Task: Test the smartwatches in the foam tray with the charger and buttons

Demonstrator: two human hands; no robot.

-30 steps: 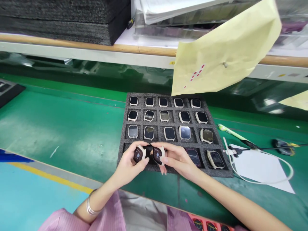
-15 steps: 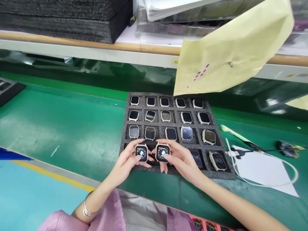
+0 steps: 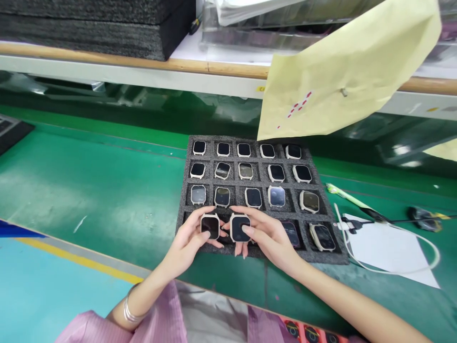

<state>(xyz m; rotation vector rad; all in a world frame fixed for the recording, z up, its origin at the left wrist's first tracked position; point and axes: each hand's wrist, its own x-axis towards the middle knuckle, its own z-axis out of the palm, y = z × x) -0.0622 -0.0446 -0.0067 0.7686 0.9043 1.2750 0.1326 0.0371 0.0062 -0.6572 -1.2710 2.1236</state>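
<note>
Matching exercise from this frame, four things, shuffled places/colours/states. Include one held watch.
Column one
1. Watch in the left hand
2. Foam tray
3. Silver bangles
4. Yellow sheet

Column two
A. Around the left forearm
B. In front of the shelf edge
C. Pale case, dark screen
D. Lying on the green bench, holding watches in its compartments

Right pairs
1-C, 2-D, 3-A, 4-B
</note>
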